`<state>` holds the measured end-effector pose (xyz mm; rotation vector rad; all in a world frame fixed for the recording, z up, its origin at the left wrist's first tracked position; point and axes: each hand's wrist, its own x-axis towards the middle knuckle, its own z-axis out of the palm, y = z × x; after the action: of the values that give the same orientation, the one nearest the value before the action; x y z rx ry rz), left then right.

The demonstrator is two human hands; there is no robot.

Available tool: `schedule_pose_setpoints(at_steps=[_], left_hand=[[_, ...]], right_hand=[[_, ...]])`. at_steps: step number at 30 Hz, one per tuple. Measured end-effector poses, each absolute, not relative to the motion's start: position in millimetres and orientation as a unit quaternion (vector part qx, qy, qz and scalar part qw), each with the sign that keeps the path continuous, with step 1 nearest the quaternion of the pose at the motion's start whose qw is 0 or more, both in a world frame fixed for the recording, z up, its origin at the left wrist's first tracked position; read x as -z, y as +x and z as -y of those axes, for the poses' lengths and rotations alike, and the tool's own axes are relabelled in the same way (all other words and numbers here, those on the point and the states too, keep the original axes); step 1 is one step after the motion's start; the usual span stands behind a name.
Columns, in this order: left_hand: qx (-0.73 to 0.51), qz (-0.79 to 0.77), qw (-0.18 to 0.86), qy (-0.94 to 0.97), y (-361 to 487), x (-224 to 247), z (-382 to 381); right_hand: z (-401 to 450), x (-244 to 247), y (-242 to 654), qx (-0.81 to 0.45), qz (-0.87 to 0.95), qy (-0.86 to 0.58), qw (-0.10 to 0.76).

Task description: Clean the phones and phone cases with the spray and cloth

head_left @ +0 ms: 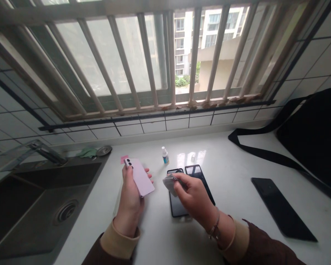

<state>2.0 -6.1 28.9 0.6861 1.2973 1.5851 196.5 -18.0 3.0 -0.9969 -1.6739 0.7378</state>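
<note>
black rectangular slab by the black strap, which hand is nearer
Right: the right hand is left of the slab; the left hand, holding a lilac rectangular phone, is farther left.

There are two hands point(131, 195) point(193, 193), one pink phone point(140, 178), three dark flat devices point(178, 207) point(200, 177) point(282, 208), one grey cloth point(169, 183) and one spray bottle point(165, 156). Also in view are one sink point(30, 206), one faucet point(48, 151), one black bag point(314, 136) and one barred window point(130, 51).

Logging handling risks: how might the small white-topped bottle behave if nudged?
The bottle would probably tip easily, standing upright and tall for its narrow base. It may be light, being so small, and might slide on the smooth, reflective counter.
</note>
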Motion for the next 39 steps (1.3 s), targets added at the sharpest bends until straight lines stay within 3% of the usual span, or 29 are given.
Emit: schedule_pose_setpoints(at_steps=[3,8,14,21,28,39], left_hand=[[-0.575,-0.6,0.39,0.396,-10,-24,3],[-0.343,-0.738,0.135,0.565,-27,-26,-3],[-0.101,-0.812,-0.024,0.574,-42,-37,2],[0.016,-0.828,0.043,0.559,-64,-36,5],[0.082,-0.812,0.03,0.577,-53,-35,11],[0.029,-0.779,-0.016,0.626,-16,-20,10]], right_hand=[[16,-2,198,-0.292,0.697,-0.413,0.509],[15,2,198,-0.269,0.709,-0.408,0.509],[15,3,198,-0.261,0.712,-0.408,0.508],[14,3,198,-0.262,0.708,-0.409,0.513],[14,3,197,-0.268,0.708,-0.407,0.511],[15,0,197,-0.267,0.718,-0.393,0.509]])
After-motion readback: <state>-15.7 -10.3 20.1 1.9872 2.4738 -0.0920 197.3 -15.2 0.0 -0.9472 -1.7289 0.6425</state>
